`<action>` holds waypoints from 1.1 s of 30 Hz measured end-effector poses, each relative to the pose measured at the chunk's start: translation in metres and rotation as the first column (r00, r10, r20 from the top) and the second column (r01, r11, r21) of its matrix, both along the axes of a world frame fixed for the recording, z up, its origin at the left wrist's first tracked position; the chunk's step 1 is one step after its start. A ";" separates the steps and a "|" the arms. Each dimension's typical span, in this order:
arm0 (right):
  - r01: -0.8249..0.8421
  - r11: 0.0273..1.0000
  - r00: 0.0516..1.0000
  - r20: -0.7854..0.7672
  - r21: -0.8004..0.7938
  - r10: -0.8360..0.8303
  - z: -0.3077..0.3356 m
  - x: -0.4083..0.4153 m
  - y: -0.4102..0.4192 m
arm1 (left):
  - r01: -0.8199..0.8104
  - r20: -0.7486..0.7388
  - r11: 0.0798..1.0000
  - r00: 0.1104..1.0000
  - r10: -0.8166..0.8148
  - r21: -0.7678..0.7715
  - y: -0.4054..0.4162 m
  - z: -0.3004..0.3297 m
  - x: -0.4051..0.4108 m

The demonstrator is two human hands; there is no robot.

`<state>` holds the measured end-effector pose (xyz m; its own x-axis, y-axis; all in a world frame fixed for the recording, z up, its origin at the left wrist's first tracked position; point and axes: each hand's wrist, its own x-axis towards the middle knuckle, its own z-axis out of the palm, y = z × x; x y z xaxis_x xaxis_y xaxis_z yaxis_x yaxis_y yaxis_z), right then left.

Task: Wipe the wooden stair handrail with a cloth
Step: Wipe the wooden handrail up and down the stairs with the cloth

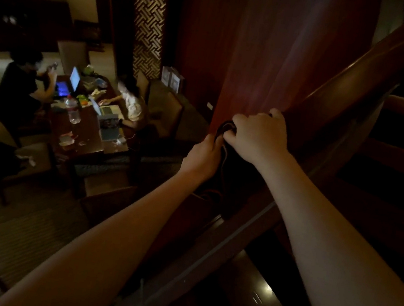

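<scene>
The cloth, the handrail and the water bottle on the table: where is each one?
cloth (pixel 227 127): head view, dark fold beside the fingers.
handrail (pixel 349 79): head view, sloping wooden top above the hands.
water bottle (pixel 73 110): head view, its clear body.

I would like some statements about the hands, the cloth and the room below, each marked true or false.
1. Both hands hold the dark cloth on the handrail. True: the left hand and the right hand both grip it.
2. The right hand is higher on the rail than the left hand. True.
3. The cloth is white. False: it looks dark.
4. The table below is to the right of the hands. False: it is to the left.
5. An open laptop with a lit screen stands on the table. True.
</scene>
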<state>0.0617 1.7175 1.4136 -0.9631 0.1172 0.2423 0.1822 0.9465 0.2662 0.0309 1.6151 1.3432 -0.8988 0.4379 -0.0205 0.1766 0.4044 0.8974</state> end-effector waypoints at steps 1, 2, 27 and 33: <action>-0.011 1.000 0.999 0.049 0.006 0.010 -0.007 -0.002 -0.016 | -0.009 0.030 1.000 1.000 0.010 -0.020 -0.015 -0.009 0.002; -0.026 1.000 0.995 0.094 0.011 0.025 -0.015 -0.002 -0.031 | -0.015 0.061 0.999 0.998 0.018 -0.044 -0.031 -0.019 0.006; -0.137 0.990 0.883 0.454 0.014 0.116 -0.064 0.001 -0.121 | -0.137 0.073 0.967 0.985 0.156 -0.214 -0.133 -0.075 0.044; -0.274 0.948 0.767 0.558 -0.161 0.317 -0.127 0.018 -0.210 | -0.351 0.059 0.856 0.914 0.401 -0.379 -0.224 -0.132 0.085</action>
